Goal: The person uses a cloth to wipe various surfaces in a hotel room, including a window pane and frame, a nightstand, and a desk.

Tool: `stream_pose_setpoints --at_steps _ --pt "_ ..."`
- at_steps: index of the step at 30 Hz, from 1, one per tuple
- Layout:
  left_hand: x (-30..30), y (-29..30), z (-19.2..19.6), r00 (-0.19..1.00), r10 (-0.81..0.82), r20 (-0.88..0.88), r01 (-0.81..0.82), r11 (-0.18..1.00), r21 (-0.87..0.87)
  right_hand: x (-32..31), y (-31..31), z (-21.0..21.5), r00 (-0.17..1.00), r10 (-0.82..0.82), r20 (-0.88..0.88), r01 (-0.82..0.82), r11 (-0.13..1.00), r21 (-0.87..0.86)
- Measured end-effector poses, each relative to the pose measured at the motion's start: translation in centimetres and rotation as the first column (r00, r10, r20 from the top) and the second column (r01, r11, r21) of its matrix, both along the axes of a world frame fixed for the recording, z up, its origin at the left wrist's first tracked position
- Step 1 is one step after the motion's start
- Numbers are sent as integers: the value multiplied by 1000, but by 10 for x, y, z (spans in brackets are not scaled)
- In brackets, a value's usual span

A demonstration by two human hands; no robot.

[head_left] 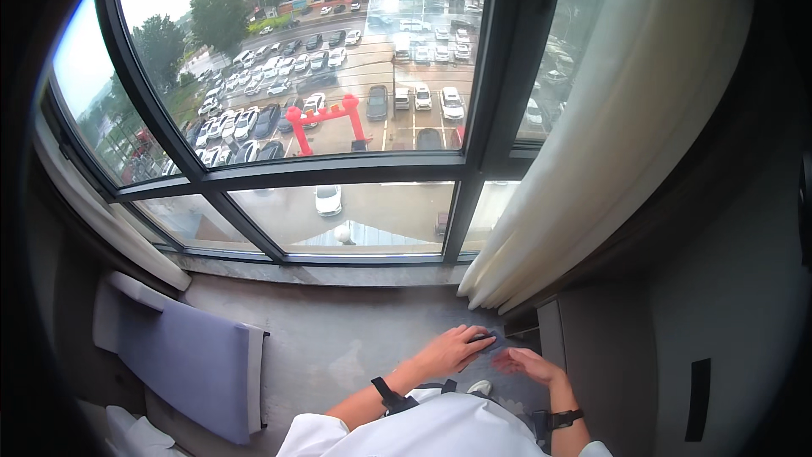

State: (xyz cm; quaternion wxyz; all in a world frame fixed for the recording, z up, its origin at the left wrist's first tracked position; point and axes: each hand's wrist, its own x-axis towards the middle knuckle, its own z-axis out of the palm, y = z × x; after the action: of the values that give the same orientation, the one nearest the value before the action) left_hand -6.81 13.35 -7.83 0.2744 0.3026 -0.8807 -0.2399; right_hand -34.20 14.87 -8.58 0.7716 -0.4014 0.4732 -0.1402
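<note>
In front of my body, low in the head view, my left hand (457,349) is closed on a small dark blue-grey thing (497,340) that looks soft, like a cloth. Its exact kind is hard to make out. Just to the right, my right hand (529,364) points its fingers at that thing, partly bent and apart. Motion blurs those fingertips, and nothing shows in the right hand. Each wrist has a black band around it.
Large dark-framed windows (338,171) rise ahead, overlooking a car park. A cream curtain (584,161) hangs at the right beside a dark cabinet (605,355). A purple-grey chaise (190,351) stands at the left on the grey floor (330,322).
</note>
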Motion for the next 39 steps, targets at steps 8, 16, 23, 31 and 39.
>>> stream_pose_setpoints --at_steps 8,16,23,31,39 --pt "52 3 0 952 211 -223 -232 970 -75 123 -33 37 979 -202 5 173 824 -540" --pt "97 -8 7 770 416 -485 -348 909 227 183 -71 59 976 -99 -196 -93 623 -777" --pt "156 -77 25 849 491 -196 -461 869 181 219 -151 86 915 170 -367 -396 189 -899" --pt "193 -159 61 847 530 -26 -529 847 46 237 -241 78 973 14 -229 -229 26 -973" --pt "187 -282 120 906 413 -93 -423 881 -213 251 -323 111 925 -381 -9 49 140 -989"
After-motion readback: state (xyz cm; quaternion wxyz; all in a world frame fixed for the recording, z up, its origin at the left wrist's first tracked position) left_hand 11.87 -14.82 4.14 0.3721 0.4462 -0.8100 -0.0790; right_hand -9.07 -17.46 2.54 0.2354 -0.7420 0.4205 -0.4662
